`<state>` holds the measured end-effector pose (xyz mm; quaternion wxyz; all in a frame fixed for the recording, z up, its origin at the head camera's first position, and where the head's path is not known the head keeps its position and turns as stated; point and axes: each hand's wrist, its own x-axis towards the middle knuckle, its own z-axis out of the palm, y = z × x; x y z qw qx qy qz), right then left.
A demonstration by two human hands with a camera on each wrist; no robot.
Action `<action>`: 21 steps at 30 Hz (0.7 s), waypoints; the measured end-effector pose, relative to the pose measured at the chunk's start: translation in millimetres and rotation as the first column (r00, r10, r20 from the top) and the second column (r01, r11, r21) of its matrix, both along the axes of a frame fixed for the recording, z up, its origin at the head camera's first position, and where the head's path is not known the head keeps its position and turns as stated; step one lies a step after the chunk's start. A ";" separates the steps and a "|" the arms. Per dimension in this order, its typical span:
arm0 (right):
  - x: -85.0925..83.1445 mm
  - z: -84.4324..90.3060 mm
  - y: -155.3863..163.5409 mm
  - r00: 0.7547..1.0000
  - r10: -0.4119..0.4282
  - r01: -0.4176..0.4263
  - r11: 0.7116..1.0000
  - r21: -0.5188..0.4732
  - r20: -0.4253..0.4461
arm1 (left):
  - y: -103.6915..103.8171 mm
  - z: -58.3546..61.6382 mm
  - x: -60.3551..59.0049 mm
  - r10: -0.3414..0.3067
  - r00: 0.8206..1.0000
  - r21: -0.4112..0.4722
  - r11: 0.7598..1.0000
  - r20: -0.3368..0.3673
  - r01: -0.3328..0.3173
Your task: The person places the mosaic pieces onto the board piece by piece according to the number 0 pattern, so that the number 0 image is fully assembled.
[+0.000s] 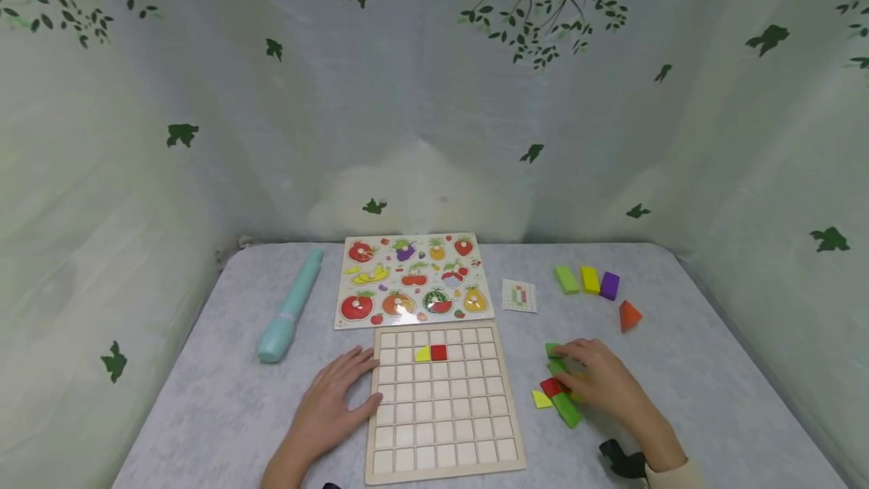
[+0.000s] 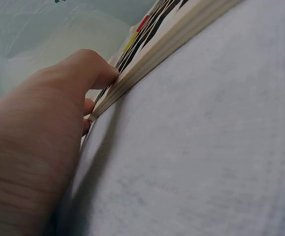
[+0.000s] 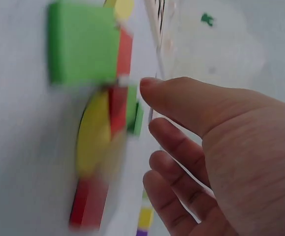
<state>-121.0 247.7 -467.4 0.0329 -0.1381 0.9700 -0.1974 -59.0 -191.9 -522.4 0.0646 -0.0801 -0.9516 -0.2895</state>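
A person's left hand (image 1: pixel 336 398) lies flat on the grey table (image 1: pixel 204 398), fingers straight and resting against the left edge of a wooden grid board (image 1: pixel 441 436), which sits at the table's near middle and holds 1 yellow piece (image 1: pixel 422 355) and 1 red piece (image 1: pixel 438 353) side by side in its 2nd row. The right hand (image 1: pixel 600 379), fingers loosely spread and gripping nothing, rests over a small heap of green, red and yellow blocks (image 1: pixel 558 396) just right of the board. Beyond the board lies a fruit puzzle (image 1: pixel 411 279), with a teal tube (image 1: pixel 292 306) to its left and a pattern card (image 1: pixel 519 296) to its right. Farther right sit 3 blocks in green, yellow and purple (image 1: pixel 588 280) and an orange triangle (image 1: pixel 629 315).
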 end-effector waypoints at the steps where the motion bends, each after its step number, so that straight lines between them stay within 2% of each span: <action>1: 1.2 -0.6 4.3 1.000 -0.019 0.019 1.000 0.009 0.015 | 0.0 0.0 0.1 0.001 1.000 -0.001 1.000 0.000 -0.001; 10: 2.9 -5.1 33.9 0.989 -0.101 0.098 0.995 0.037 0.107 | 1.1 -1.0 -0.7 0.000 1.000 0.011 1.000 -0.005 0.000; 15: -0.8 -3.6 38.3 0.988 -0.099 0.096 0.995 0.033 0.120 | 1.3 -1.3 -0.6 0.001 1.000 0.016 1.000 -0.008 -0.001; 21: -1.3 -5.3 35.6 0.989 -0.077 0.077 0.997 -0.002 0.124 | 0.3 -2.6 -1.1 -0.007 0.999 0.025 1.000 -0.043 0.008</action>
